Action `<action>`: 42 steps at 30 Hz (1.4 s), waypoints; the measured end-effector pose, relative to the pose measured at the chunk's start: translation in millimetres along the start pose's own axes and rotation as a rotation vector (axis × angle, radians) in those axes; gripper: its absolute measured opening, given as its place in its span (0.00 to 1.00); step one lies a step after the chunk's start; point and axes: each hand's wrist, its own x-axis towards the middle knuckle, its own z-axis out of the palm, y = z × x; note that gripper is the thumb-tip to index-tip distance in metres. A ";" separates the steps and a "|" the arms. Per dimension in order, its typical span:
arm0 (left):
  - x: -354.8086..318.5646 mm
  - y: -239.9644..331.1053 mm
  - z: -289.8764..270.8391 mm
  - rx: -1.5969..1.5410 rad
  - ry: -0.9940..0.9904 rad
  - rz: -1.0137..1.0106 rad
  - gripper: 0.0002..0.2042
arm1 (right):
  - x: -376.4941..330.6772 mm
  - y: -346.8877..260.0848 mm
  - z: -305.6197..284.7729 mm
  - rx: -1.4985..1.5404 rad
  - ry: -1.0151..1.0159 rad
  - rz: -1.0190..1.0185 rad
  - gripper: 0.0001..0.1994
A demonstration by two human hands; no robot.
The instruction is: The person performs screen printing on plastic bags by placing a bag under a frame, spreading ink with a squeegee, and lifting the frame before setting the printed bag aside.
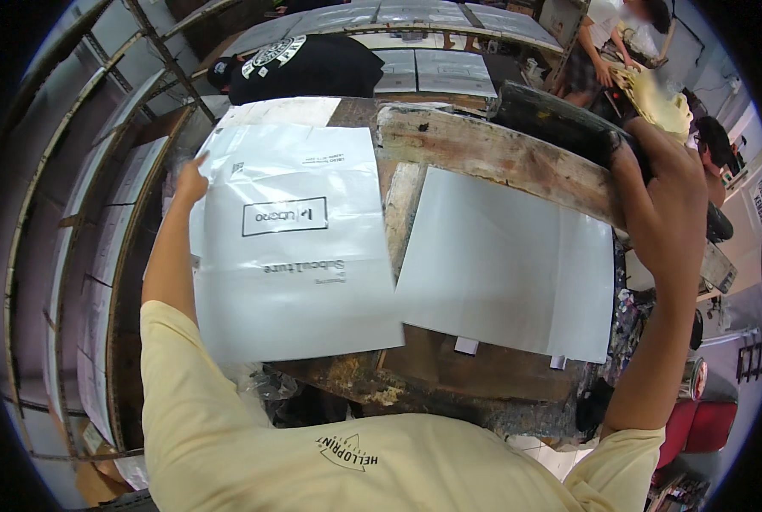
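My left hand grips the upper left edge of a white plastic mailer bag with black print, lying on a paint-stained wooden table. Beside it on the right lies a plain white bag under a raised wooden frame. My right hand is up at the right end of that frame, fingers closed around its dark edge. My yellow shirt fills the bottom of the view.
A metal drying rack with shelves of white sheets stands on the left. A person in a black shirt bends over beyond the table. Another person stands at the far right back. Red stools sit at the lower right.
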 end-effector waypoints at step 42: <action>-358.5 285.8 33.8 -0.549 -0.227 0.290 0.53 | -41.1 190.1 311.6 0.034 -0.591 0.000 0.24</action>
